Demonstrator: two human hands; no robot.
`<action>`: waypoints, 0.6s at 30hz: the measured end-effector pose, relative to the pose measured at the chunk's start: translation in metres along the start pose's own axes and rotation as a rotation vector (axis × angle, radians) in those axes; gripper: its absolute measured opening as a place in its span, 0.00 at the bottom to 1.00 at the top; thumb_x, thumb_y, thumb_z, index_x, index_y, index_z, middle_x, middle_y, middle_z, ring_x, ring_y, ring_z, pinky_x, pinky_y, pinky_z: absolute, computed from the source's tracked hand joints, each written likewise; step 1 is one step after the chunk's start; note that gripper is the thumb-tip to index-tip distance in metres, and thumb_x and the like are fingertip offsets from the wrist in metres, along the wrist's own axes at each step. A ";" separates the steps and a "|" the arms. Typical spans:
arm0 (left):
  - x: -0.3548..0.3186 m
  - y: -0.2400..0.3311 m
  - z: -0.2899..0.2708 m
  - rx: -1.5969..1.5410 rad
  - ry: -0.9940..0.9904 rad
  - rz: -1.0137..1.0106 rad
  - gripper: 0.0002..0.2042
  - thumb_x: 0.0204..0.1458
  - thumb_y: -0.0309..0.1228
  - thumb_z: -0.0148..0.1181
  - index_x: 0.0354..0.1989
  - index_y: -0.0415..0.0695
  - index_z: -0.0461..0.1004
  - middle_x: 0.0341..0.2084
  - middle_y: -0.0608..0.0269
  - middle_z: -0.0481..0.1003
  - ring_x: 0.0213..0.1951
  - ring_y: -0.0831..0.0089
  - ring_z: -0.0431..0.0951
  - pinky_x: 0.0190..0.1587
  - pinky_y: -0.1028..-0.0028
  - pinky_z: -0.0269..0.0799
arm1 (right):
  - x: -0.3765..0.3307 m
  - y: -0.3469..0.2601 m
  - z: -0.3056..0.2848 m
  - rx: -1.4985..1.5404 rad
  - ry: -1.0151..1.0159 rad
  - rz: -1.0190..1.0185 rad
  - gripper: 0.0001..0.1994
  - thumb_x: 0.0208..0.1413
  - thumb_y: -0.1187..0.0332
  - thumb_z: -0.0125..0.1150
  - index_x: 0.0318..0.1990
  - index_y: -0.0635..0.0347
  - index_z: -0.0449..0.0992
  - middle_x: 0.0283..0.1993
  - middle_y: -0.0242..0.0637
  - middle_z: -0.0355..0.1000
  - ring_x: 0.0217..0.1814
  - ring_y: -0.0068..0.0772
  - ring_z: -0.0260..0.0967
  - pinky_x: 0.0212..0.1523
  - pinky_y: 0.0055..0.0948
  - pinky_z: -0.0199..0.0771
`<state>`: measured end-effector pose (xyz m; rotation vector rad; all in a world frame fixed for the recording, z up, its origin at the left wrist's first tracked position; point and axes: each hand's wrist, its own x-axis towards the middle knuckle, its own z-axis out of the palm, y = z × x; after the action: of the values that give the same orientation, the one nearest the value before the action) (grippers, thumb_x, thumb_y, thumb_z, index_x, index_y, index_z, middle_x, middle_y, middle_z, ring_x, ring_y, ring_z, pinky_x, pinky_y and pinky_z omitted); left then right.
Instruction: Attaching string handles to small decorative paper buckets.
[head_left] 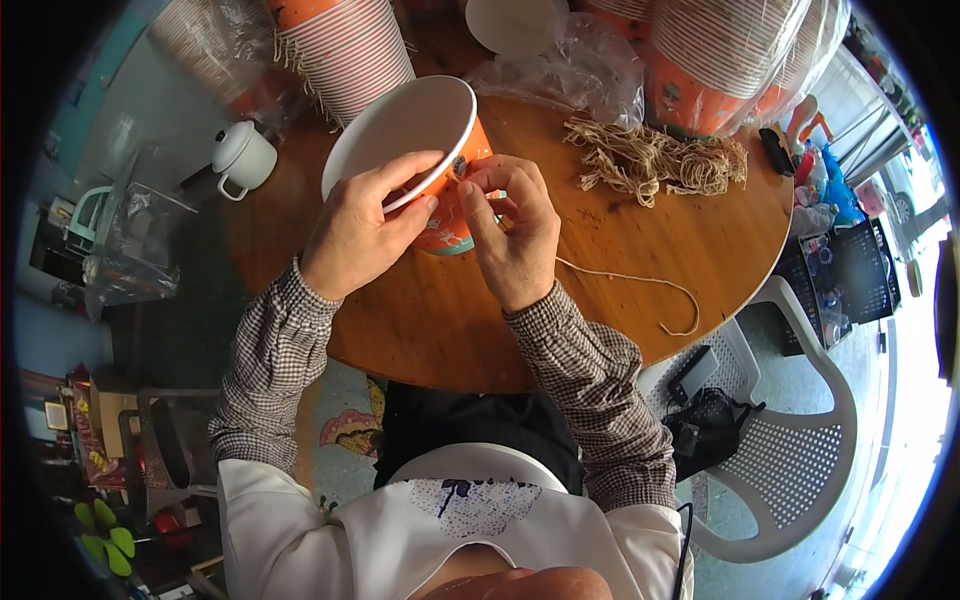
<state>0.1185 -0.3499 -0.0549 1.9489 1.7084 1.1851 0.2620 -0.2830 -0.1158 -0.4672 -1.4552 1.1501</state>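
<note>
An orange paper bucket [402,122] with a white inside stands tilted at the table's far side, its mouth turned toward the upper left. My left hand [370,222] grips its rim, fingers inside and thumb on the outer wall. Against the orange wall near the rim, my right hand [512,228] pinches the end of a thin string, thumb and forefinger together. The string's loose tail [640,277] trails from under that hand and curls on the wood to the right. How the string meets the bucket is hidden by my fingers.
On the round wooden table [430,345] lie a bundle of cut strings [660,165] and crumpled clear plastic [570,75]. Nested bucket stacks stand at the back left [345,55] and, bagged, back right [700,75]. A white lidded mug [243,158] is at left, a white plastic chair [790,450] at right.
</note>
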 end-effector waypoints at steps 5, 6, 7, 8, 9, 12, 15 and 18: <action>0.001 0.001 0.001 0.042 0.002 0.037 0.17 0.51 0.21 0.59 0.50 0.36 0.71 0.40 0.50 0.78 0.41 0.63 0.80 0.44 0.70 0.77 | 0.002 0.003 0.001 -0.027 0.045 -0.067 0.04 0.53 0.77 0.61 0.33 0.66 0.72 0.42 0.40 0.68 0.38 0.28 0.71 0.35 0.24 0.75; 0.001 0.001 0.002 0.045 -0.001 0.051 0.17 0.51 0.21 0.59 0.51 0.36 0.71 0.40 0.49 0.78 0.41 0.63 0.81 0.44 0.70 0.77 | 0.002 0.003 0.000 -0.029 0.045 -0.066 0.04 0.53 0.77 0.61 0.33 0.66 0.72 0.42 0.40 0.68 0.38 0.28 0.71 0.35 0.24 0.75; 0.002 0.003 0.004 0.044 -0.002 0.052 0.17 0.51 0.21 0.59 0.51 0.36 0.71 0.40 0.49 0.78 0.41 0.63 0.81 0.44 0.70 0.77 | 0.001 0.003 -0.001 -0.056 0.043 -0.065 0.04 0.53 0.77 0.62 0.33 0.66 0.72 0.42 0.40 0.68 0.38 0.28 0.71 0.35 0.24 0.75; 0.002 0.005 0.006 0.046 -0.008 0.041 0.16 0.51 0.21 0.59 0.50 0.36 0.72 0.40 0.49 0.78 0.41 0.61 0.81 0.44 0.70 0.77 | 0.001 0.003 -0.002 -0.083 0.041 -0.064 0.04 0.53 0.77 0.62 0.33 0.66 0.72 0.42 0.40 0.67 0.37 0.28 0.70 0.34 0.23 0.74; 0.002 0.006 0.006 0.051 -0.013 0.029 0.16 0.50 0.21 0.59 0.49 0.36 0.72 0.39 0.48 0.78 0.40 0.60 0.81 0.43 0.70 0.77 | 0.001 0.002 -0.002 -0.081 0.040 -0.065 0.04 0.53 0.77 0.62 0.33 0.66 0.72 0.42 0.40 0.67 0.37 0.28 0.70 0.34 0.23 0.74; 0.001 0.002 0.007 0.169 0.000 0.104 0.14 0.50 0.21 0.60 0.46 0.36 0.73 0.38 0.48 0.78 0.38 0.57 0.81 0.41 0.69 0.77 | 0.000 0.000 -0.003 -0.163 0.046 -0.084 0.05 0.52 0.77 0.63 0.34 0.65 0.73 0.38 0.38 0.69 0.34 0.27 0.71 0.34 0.22 0.74; 0.002 0.008 0.008 0.208 -0.007 0.073 0.12 0.49 0.22 0.60 0.43 0.37 0.74 0.36 0.50 0.78 0.36 0.56 0.80 0.38 0.68 0.76 | 0.000 0.004 -0.008 -0.148 -0.003 0.045 0.06 0.52 0.76 0.64 0.36 0.65 0.72 0.33 0.35 0.71 0.30 0.23 0.70 0.32 0.22 0.73; 0.003 0.003 0.011 0.278 -0.013 0.091 0.10 0.49 0.23 0.60 0.41 0.38 0.74 0.34 0.52 0.78 0.35 0.56 0.80 0.36 0.67 0.75 | 0.001 0.011 -0.017 0.076 -0.077 0.238 0.09 0.53 0.75 0.65 0.38 0.66 0.72 0.29 0.32 0.74 0.29 0.18 0.69 0.31 0.20 0.71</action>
<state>0.1286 -0.3446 -0.0583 2.2091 1.8812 1.0047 0.2742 -0.2712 -0.1269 -0.5591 -1.4439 1.4209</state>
